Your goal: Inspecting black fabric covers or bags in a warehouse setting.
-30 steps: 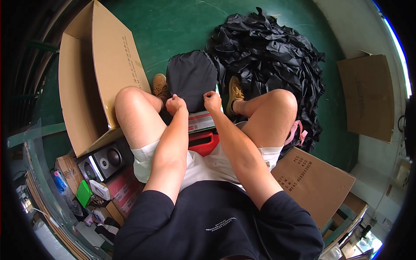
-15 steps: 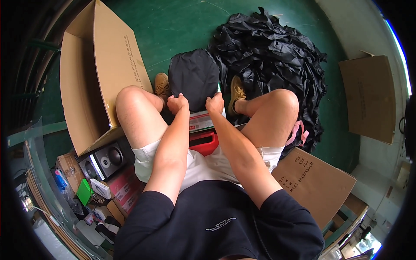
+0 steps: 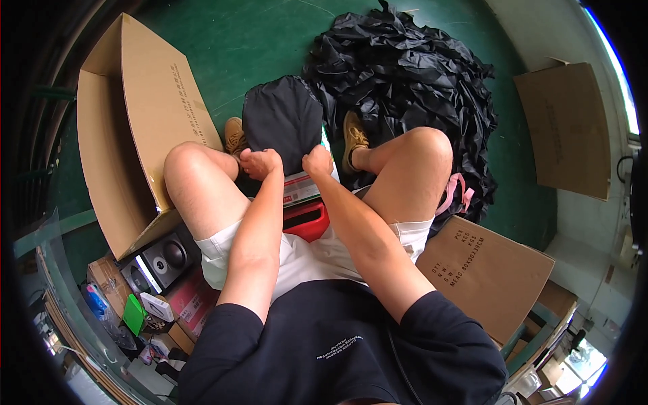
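While an open, tall brown cardboard box (image 3: 158,101) stood at the left of the frame, the left hand (image 3: 262,164) curled at the lower left edge of a rounded black cloth piece (image 3: 282,115); whether it pinched the fabric, I could not tell. The cloth lay in the upper middle, ahead of both hands and partly between them, its long axis running up the frame. At its lower right edge the right hand (image 3: 317,162) was folded, its fingertips hidden, its hold equally unclear. Neither hand was plainly nearer. Farther right spread a crumpled black fabric heap (image 3: 412,81).
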